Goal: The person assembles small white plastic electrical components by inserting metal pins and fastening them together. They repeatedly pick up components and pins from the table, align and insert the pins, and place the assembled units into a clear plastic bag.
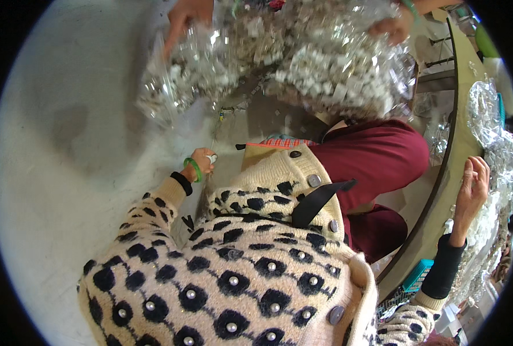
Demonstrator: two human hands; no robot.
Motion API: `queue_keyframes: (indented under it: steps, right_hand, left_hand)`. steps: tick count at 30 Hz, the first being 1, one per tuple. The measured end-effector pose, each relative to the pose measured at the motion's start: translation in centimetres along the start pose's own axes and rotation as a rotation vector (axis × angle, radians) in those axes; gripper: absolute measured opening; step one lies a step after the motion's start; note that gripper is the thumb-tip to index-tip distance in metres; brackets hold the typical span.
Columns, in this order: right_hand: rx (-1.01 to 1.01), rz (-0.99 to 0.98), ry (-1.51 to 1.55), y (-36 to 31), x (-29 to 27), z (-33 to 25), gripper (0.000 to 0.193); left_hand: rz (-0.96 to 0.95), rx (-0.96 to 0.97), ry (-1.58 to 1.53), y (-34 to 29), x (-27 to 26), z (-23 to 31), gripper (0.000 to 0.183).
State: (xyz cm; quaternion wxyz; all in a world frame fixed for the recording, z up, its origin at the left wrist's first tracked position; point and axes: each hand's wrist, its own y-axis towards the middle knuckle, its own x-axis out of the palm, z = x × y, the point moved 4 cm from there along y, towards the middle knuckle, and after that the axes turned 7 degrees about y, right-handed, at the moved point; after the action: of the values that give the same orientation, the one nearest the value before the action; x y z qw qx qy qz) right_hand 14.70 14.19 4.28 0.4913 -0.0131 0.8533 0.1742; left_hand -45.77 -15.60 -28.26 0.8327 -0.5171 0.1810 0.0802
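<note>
My left hand, with a green bangle at its wrist, hangs beside my seat. Its fingers are curled round a small whitish thing whose kind I cannot make out. Over the table on the right, my right hand is loosely bent with its fingers a little apart, and nothing shows in it. It is near heaped clear plastic bags and small pale pieces. At the top, another person's hands grip a large clear plastic bag full of small white and clear pieces.
My legs in dark red trousers are beside the curved table edge. A teal plastic basket is at the table's near side. A few small bits lie on the grey floor below the big bag. A green round thing is at the far right.
</note>
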Motion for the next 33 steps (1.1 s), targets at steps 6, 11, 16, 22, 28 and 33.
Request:
queue_keyframes:
  steps: [6, 11, 16, 22, 28, 33]
  right_hand:
    - [-0.150, -0.082, -0.426, 0.8, 3.4, 1.0, 0.036]
    - [-0.059, -0.134, -0.446, -1.6, 4.2, 1.1, 0.039]
    - [-0.034, -0.164, -0.362, -3.9, 3.1, -1.4, 0.032]
    - [-0.002, -0.035, -0.224, -7.0, 1.0, -5.5, 0.026]
    - [0.106, 0.419, -0.267, -5.5, -6.4, -4.5, 0.036]
    - [0.024, 0.787, -0.588, -2.5, -12.1, -0.5, 0.056]
  left_hand:
    - [-0.003, 0.054, 0.021, 1.4, 0.1, 1.0, 0.018]
    - [-0.002, 0.042, 0.055, 0.0, -0.6, -0.2, 0.019]
    - [-0.002, 0.030, 0.101, -1.2, -0.8, -1.4, 0.018]
    - [-0.057, 0.369, 0.016, 0.5, 0.1, 1.1, 0.014]
    - [-0.171, 0.400, -0.060, 4.5, 2.6, 6.2, 0.007]
    - [-0.138, 0.315, 0.090, 4.4, 2.8, 7.1, 0.008]
